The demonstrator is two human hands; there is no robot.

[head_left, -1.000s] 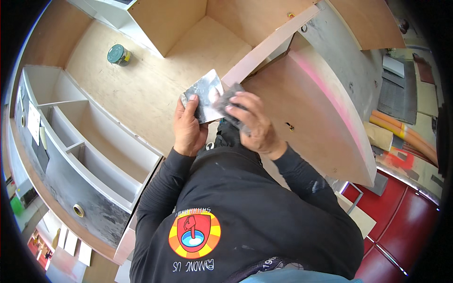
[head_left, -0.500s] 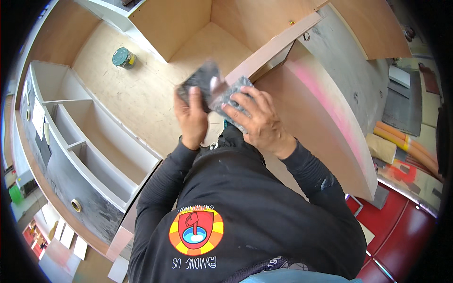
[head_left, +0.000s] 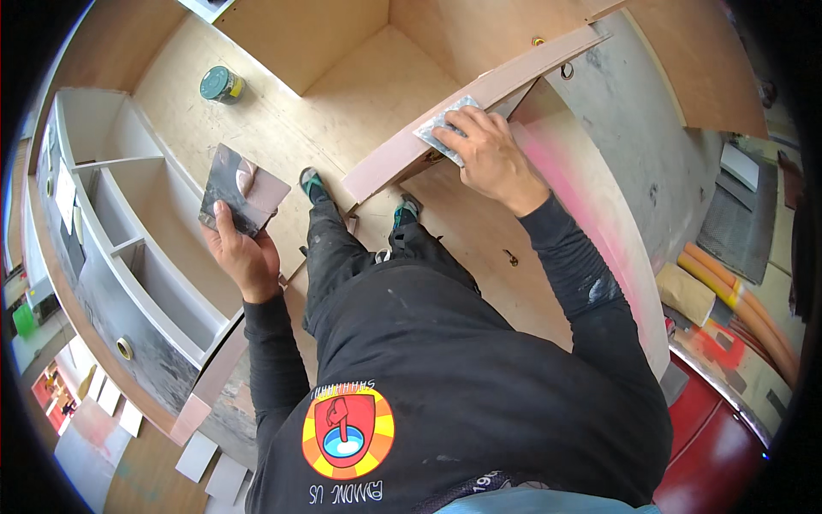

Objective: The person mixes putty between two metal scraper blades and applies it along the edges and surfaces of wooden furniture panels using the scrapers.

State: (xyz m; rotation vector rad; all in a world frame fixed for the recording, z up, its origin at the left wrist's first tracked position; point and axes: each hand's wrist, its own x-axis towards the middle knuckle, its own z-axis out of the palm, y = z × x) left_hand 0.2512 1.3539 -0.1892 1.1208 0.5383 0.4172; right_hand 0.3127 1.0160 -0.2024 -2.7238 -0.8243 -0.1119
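My left hand is closed on the near corner of a dark square plate, its thumb on top. A smear of pinkish filler and a raised blob lie on the plate's right side. Farther right, my right hand grips a flat grey spreader, fingers spread across its upper face. The spreader rests on the pink-coated edge strip of a wooden frame and partly covers it. My palm hides the spreader's near side.
A curved grey cabinet with compartments stands at left. A green can sits on the wooden surface beyond. Right of me are a curved panel with pink spray and orange tubes. My feet stand between the wooden parts.
The plate and spreader were together in front of me. Now my left hand has drawn the plate left, while my right has carried the spreader up and right onto the pink edge strip.
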